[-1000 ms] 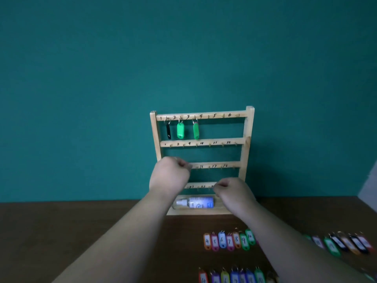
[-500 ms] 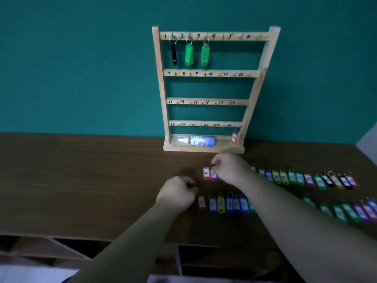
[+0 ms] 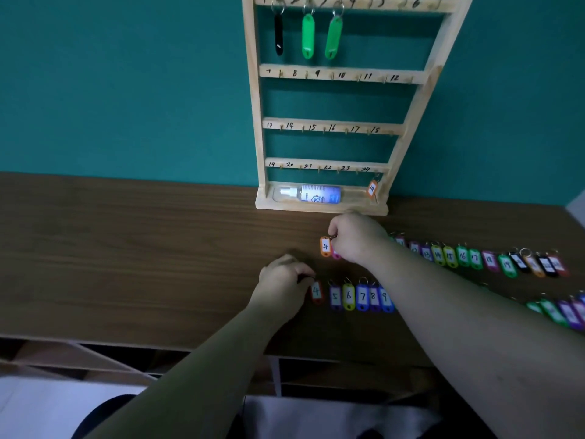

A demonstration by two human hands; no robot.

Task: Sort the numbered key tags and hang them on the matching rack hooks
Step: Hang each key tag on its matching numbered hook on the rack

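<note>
Both hands have come down from the rack to the rows of tags, and the view has tipped lower, cutting off the rack's top edge.

The right hand (image 3: 357, 239), fingers curled, pinches the ring end of an orange plastic key tag marked 4 (image 3: 325, 247). This tag lies at the left end of the far row on the brown wood-grain worktop (image 3: 158, 248). The left hand (image 3: 281, 280) is also curled, its fingertips (image 3: 308, 276) at the top of a red plastic key tag marked 4 (image 3: 316, 292), first in the near row. Whether it grips that ring cannot be told. A pink tag (image 3: 336, 255) peeks out from under the right hand, touching the orange one.

Behind the hands, against the teal wall, stands the pale wooden rack with numbered pegs (image 3: 408, 122). A black tag (image 3: 279, 34) and two green tags (image 3: 308, 36) hang under 1, 2 and 3. A small orange tag (image 3: 372, 188) hangs at 24, and a clear spray bottle (image 3: 311, 194) lies in the base tray.

The step appears to be lifting the 4 tags. It would go best held by the ring, raised straight up so that the pink neighbour stays in its row. The ring then goes onto the free peg at the handwritten 4 (image 3: 353, 0), just right of the green tags, without nudging them.
</note>
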